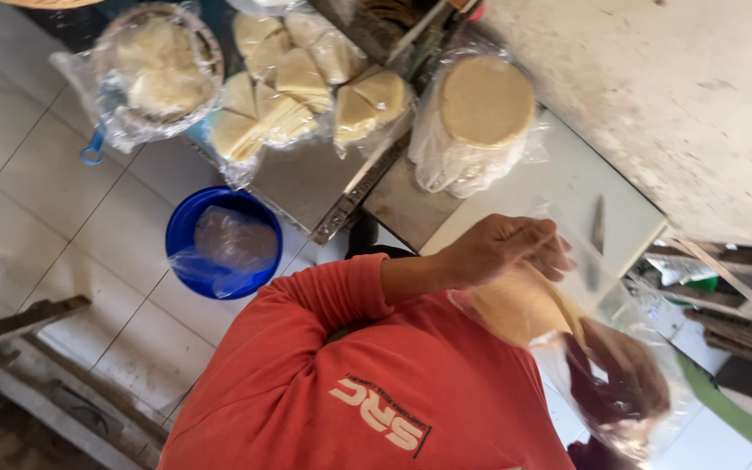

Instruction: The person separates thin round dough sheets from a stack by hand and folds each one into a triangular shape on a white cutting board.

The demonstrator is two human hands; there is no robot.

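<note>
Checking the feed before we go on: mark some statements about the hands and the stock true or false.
1. The left hand pinches the top of a clear plastic bag. True.
2. The right hand rests on the blue basin. False: it is at the bag's lower end, seen through the plastic.
3. The basin is filled with water. False: it holds crumpled clear plastic.
4. The round stack of pale discs is wrapped in clear plastic. True.
5. The folded pale wedges lie loose and unbagged. False: they sit in clear bags.
</note>
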